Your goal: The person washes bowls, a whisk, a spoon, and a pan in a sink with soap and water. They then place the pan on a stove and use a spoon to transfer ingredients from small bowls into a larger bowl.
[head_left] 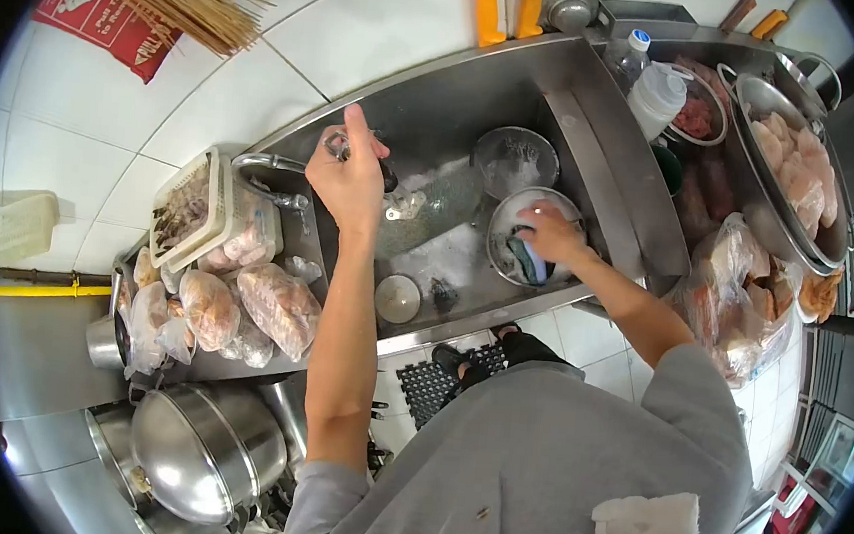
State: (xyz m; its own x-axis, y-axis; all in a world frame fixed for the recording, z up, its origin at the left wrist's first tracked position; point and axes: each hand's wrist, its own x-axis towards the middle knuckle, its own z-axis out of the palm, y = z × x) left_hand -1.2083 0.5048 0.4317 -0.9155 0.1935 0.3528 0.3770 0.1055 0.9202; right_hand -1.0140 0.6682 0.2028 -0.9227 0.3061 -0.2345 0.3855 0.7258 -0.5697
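My left hand [349,169] is raised over the sink's back side, thumb up and fingers closed. A shiny metal part [335,143] shows at its fingers and a dark piece on the other side; I cannot make out what it holds. My right hand [550,234] is inside a round metal bowl [495,255], closed on a dark green and pale blue scrubbing sponge [528,262]. Suds lie in the bowl. Behind it a second metal bowl [515,164] holds foamy water. A small white bowl [397,299] sits near the sink's front edge.
The steel sink [451,88] has a tap [273,165] at its left. Bagged meat [278,306] and plastic baskets [191,210] stand left of it. To the right are bottles [658,96], a large pan of pale meat [805,176] and more bagged meat [735,301]. Orange-handled tools [490,9] lean behind.
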